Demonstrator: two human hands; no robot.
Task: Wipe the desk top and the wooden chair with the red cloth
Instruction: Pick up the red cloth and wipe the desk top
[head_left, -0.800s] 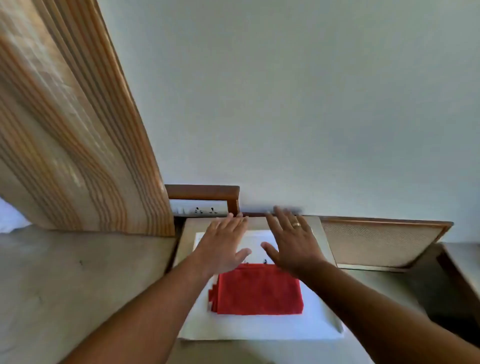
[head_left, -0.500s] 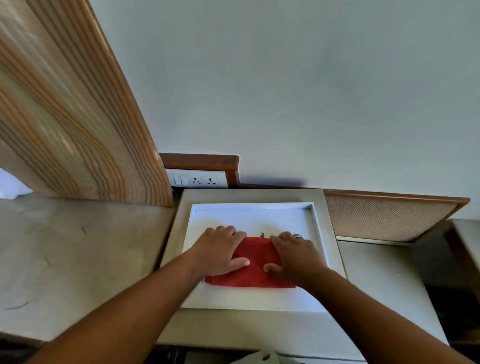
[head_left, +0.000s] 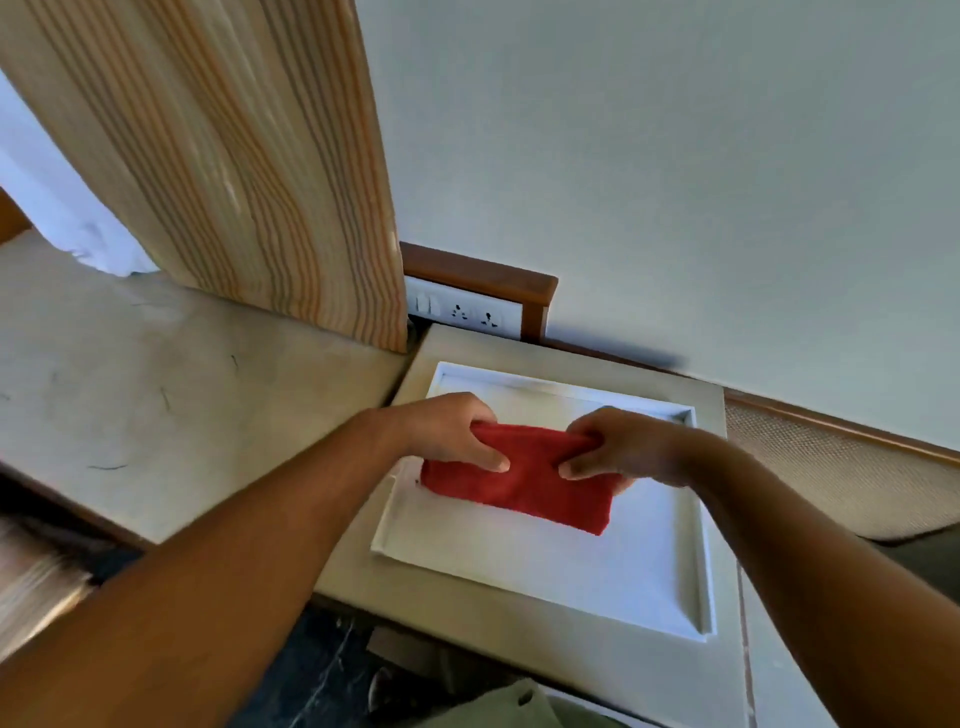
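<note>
The folded red cloth (head_left: 530, 480) hangs a little above the white recessed tray (head_left: 571, 566) set in the beige desk top (head_left: 519, 613). My left hand (head_left: 447, 434) pinches the cloth's upper left edge. My right hand (head_left: 618, 447) grips its upper right edge, with the cloth's lower part drooping toward the tray. The wooden chair is not in view.
A striped curtain (head_left: 234, 156) hangs at the left over a pale marble ledge (head_left: 130, 415). A white socket panel (head_left: 467, 314) in a wooden frame sits on the wall behind the desk. A mesh-covered panel (head_left: 831, 478) lies at the right. Dark floor shows below the desk edge.
Both hands came down from the wall side onto the cloth, closed on its top edge and lifted it off the tray. The view has swung to the right and downward.
</note>
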